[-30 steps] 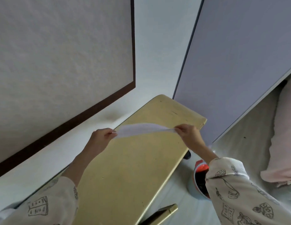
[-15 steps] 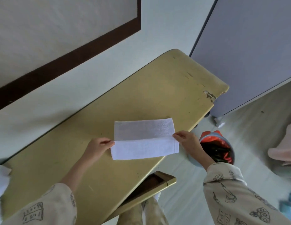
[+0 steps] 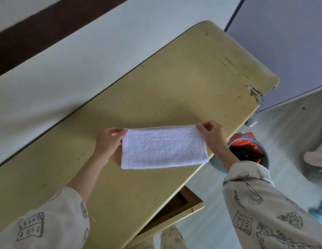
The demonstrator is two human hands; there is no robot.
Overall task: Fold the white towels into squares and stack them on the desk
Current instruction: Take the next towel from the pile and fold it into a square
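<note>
Nearest the viewer, two sleeves of pale cloth printed with line drawings reach forward over the long yellow-painted wooden desk (image 3: 165,90), whose open drawer (image 3: 176,207) juts out below its near edge. Beyond the sleeves lies the white terry towel (image 3: 163,148), already folded to an oblong strip and resting flat near the desk's near edge, its right end close to or just over that edge. Its long axis runs left to right, from one hand to the other. The left hand (image 3: 108,141) pinches the far left corner between thumb and curled fingers; the right hand (image 3: 213,135) pinches the far right corner the same way. Both hands sit at the strip's far edge, equally close to it, so the towel extends from the fingers back toward the person. To make a square, the coming fold likely carries one short end across to the other. To the right, on the floor, stands a grey round bin with a red liner (image 3: 250,150); behind the desk rise a white wall and a lilac-grey panel (image 3: 282,42).

Half a second earlier the towel hung partly lifted with an upper flap still raised; it now lies flat and doubled. No finished stack appears in this view, though the desk's left end is cut off.
</note>
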